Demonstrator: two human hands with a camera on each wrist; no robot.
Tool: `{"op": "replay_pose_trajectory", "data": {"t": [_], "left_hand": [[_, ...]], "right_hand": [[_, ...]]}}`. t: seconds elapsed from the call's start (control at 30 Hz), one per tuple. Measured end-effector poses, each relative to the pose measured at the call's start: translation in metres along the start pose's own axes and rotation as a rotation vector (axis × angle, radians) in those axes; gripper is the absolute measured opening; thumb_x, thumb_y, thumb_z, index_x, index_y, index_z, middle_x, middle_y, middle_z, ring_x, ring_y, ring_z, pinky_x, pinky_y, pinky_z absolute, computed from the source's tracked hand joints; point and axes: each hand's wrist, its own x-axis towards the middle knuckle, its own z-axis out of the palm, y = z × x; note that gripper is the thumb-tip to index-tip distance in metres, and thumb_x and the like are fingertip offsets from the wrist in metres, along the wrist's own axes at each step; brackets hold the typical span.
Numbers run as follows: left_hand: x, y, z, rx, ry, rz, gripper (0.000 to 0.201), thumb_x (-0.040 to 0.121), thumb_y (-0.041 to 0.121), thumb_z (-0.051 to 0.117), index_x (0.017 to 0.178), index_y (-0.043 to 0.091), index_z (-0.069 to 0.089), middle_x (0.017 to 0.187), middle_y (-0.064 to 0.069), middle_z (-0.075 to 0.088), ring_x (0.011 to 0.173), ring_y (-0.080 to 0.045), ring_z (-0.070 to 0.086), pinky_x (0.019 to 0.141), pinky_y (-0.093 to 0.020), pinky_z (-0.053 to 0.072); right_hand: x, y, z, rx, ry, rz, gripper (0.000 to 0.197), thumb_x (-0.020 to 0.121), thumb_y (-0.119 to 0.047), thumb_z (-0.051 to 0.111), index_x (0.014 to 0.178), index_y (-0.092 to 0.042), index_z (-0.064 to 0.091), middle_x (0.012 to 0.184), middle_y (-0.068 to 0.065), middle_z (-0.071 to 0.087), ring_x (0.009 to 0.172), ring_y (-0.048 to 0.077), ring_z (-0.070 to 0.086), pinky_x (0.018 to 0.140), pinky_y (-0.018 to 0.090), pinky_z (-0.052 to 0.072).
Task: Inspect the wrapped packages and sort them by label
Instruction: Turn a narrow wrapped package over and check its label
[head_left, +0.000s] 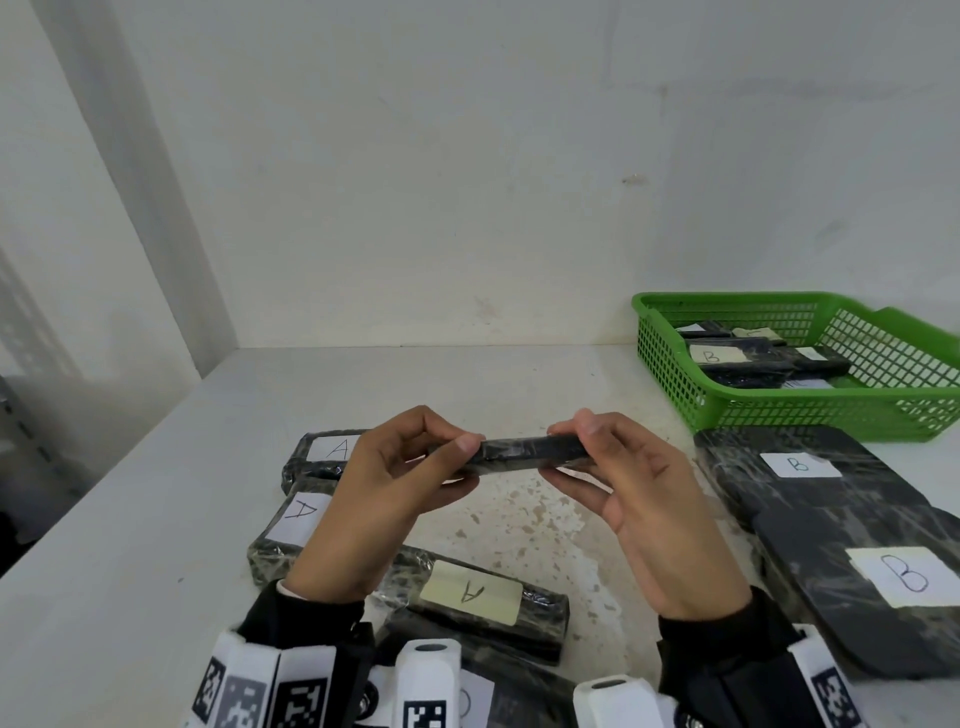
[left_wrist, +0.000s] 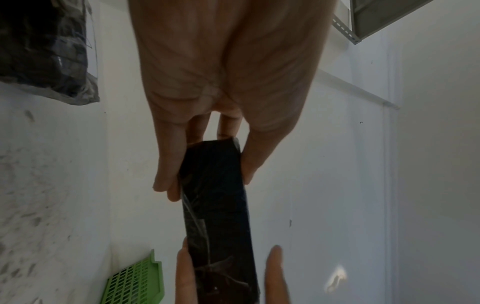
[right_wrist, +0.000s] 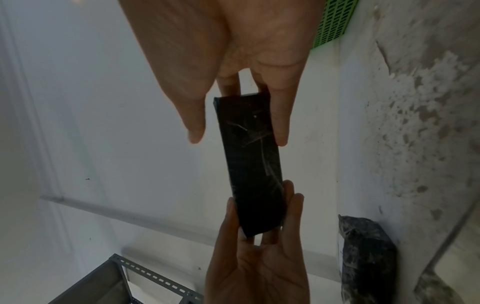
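Both hands hold one slim black wrapped package (head_left: 524, 453) level above the table, edge-on to the head camera; no label shows on it. My left hand (head_left: 415, 457) pinches its left end between thumb and fingers, and my right hand (head_left: 587, 452) pinches its right end. The left wrist view shows the package (left_wrist: 218, 205) running away from my left hand (left_wrist: 205, 170). In the right wrist view the package (right_wrist: 249, 160) has a plain black face held by my right hand (right_wrist: 239, 119). Packages labelled A (head_left: 467, 597) lie at the left, and packages labelled B (head_left: 893, 577) at the right.
A green mesh basket (head_left: 810, 410) at the back right holds several black packages, one marked B. More A packages (head_left: 332, 449) lie under my left hand. White walls close the back and left. A grey metal rack (right_wrist: 145, 271) stands beyond the table's left edge.
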Motion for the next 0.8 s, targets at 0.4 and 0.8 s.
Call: {"op": "replay_pose_trajectory", "data": {"t": [0.4,0.8], "left_hand": [[-0.002,0.001,0.002,0.053,-0.01,-0.03,0.026,0.058,0.037,0.082,0.068,0.016,0.069,0.099,-0.021,0.073,0.101,-0.043,0.067,0.088,-0.038,0.059],[-0.004,0.003,0.011,0.076,0.052,-0.057,0.021,0.061,0.027,0.08,0.066,0.012,0.066,0.094,-0.02,0.074,0.084,-0.025,0.066,0.089,-0.042,0.059]], "right_hand": [[-0.002,0.003,0.004,-0.07,0.036,-0.01,0.033,0.071,-0.032,0.078,0.082,-0.002,0.07,0.082,0.017,0.067,0.084,0.022,0.068,0.084,0.037,0.06],[-0.003,0.006,0.005,-0.193,0.045,0.01,0.039,0.063,-0.038,0.082,0.082,-0.006,0.068,0.085,0.019,0.067,0.082,0.026,0.065,0.092,0.052,0.055]]}}
